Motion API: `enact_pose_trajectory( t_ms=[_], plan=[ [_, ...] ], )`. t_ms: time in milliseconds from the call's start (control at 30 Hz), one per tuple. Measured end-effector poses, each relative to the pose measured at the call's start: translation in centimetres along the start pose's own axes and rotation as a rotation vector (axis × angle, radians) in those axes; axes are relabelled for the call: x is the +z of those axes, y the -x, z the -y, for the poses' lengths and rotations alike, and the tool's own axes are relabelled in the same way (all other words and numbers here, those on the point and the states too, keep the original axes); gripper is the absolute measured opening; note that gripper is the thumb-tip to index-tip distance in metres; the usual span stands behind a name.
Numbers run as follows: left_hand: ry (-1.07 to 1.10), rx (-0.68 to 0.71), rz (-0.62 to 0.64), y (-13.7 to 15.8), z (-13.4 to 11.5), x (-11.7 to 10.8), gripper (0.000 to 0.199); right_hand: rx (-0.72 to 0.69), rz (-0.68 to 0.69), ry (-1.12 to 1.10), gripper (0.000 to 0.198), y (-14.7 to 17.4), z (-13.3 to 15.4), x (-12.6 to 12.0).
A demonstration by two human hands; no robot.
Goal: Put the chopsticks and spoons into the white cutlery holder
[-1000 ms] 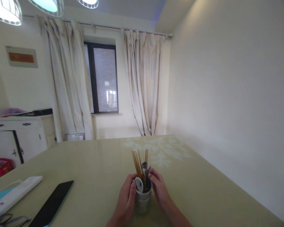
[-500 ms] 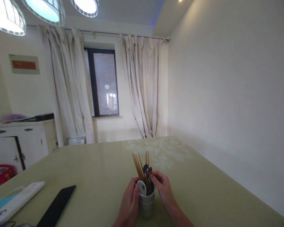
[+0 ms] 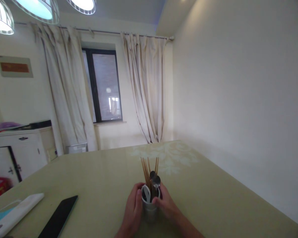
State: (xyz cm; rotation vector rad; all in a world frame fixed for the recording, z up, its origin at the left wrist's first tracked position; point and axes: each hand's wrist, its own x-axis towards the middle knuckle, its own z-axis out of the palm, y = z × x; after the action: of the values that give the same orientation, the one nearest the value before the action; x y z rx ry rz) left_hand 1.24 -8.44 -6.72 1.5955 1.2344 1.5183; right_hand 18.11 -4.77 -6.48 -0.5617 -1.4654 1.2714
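1. Clasping the pale, cylindrical, ceramic-looking cup point(image 3: 150, 208) from both sides, I have my left hand point(image 3: 133, 203) wrapped about its left wall and my right hand point(image 3: 166, 202) closed on its right, that thumb over the near rim; the fingertips behind are hidden from my feed.
2. The cup is upright between the palms, its long axis vertical, and neither hand looks nearer than the other; I judge that even flanking to be what matters. I cannot tell whether its base touches the tabletop.
3. Inside it, a white oval-bowled spoon point(image 3: 146, 192) sits at the left, just beside the left thumb. Two dark, shiny metal spoons point(image 3: 156, 180) rise bowls up, closer to my right hand.
4. Slim, light-brown wooden chopsticks point(image 3: 144, 169) stand behind them, some leaning left.
5. Beyond spreads the glossy olive-beige table point(image 3: 104, 185); well off left I see a flat black slab point(image 3: 59, 216) and a long white bar point(image 3: 21, 211).
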Motion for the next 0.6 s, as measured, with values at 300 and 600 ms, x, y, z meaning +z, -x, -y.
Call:
enact_pose_trajectory(
  t_ms=[300,600],
  plan=[
    [-0.153,-0.013,0.011,-0.2,0.8,0.0,0.057,-0.001,-0.052,0.139,0.071,-0.7,0.5,-1.1],
    [-0.183,-0.035,0.031,-0.1,1.8,-0.4,0.062,-0.066,-0.500,0.383,0.066,-2.7,1.6,-11.8]
  ],
)
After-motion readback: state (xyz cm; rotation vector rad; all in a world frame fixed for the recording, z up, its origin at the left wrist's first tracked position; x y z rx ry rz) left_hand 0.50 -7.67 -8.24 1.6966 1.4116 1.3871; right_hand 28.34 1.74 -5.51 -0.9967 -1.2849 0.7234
